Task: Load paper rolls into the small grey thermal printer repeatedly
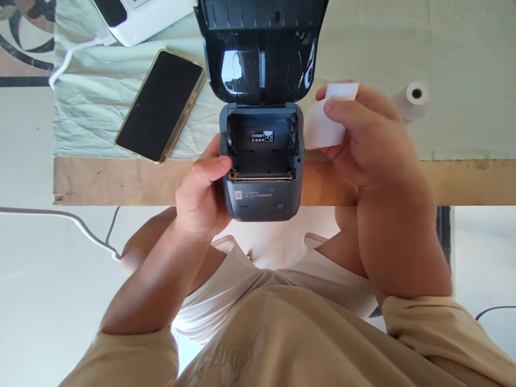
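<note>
1. The printer (261, 161) is a small dark grey box with rounded corners, its glossy lid (262, 48) thrown open and standing up behind it. The paper bay is empty, with a small white-lettered label on its back wall and a metal strip along the front lip. A round button sits on the front face.
2. It rests on the near edge of the wooden table (121, 180), straight in front of me.
3. My left hand (201, 193) is clamped on the printer's left side, thumb hooked over the bay's rim.
4. My right hand (363, 140) hovers just right of the printer, fingers pinched shut on a white slip of paper (322, 129).
5. A paper roll (413, 99) lies beyond my right hand; a dark phone (161, 105) lies to the left on pale cloth (80, 123).
6. The lid's top is cut off by the frame, the label's text is too small to read, and my right hand hides part of the slip.
</note>
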Demonstrator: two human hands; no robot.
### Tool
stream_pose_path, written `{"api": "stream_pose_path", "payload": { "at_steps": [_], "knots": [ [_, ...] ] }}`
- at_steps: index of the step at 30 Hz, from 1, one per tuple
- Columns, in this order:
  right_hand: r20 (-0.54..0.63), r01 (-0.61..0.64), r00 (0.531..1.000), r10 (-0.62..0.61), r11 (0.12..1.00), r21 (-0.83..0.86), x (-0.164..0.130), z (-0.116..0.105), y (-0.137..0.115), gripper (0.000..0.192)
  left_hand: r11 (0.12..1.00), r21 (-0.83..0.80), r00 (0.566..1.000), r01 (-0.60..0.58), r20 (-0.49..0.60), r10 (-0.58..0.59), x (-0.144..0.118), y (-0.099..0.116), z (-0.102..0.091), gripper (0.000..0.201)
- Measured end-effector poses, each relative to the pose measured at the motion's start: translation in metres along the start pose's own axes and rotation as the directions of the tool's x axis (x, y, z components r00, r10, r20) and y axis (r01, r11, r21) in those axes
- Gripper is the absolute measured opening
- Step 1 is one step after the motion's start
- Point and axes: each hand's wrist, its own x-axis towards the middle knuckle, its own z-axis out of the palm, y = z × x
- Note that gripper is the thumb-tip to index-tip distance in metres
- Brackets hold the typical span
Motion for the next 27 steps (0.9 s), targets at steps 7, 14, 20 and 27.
{"api": "stream_pose_path", "payload": {
  "at_steps": [7,14,20,27],
  "knots": [
    [0.05,-0.011,0.999,0.01,1.0,0.023,0.0,-0.007,0.006,0.034,0.998,0.06,1.0,-0.006,0.01,0.006,0.001,-0.003,-0.01,0.031],
    [0.048,-0.038,0.998,0.033,0.993,0.109,0.005,-0.009,0.008,0.036,0.989,0.115,0.993,-0.091,0.085,0.082,0.007,-0.013,-0.016,0.031],
    [-0.077,0.103,0.992,-0.096,0.991,0.082,-0.004,-0.002,-0.001,0.048,0.981,0.188,0.999,-0.038,0.012,0.036,0.005,-0.008,-0.01,0.034],
    [-0.111,0.037,0.994,-0.019,0.986,0.161,-0.005,-0.002,-0.012,0.03,0.983,0.181,0.999,-0.043,0.02,0.04,0.003,-0.008,-0.009,0.037]
  ]
}}
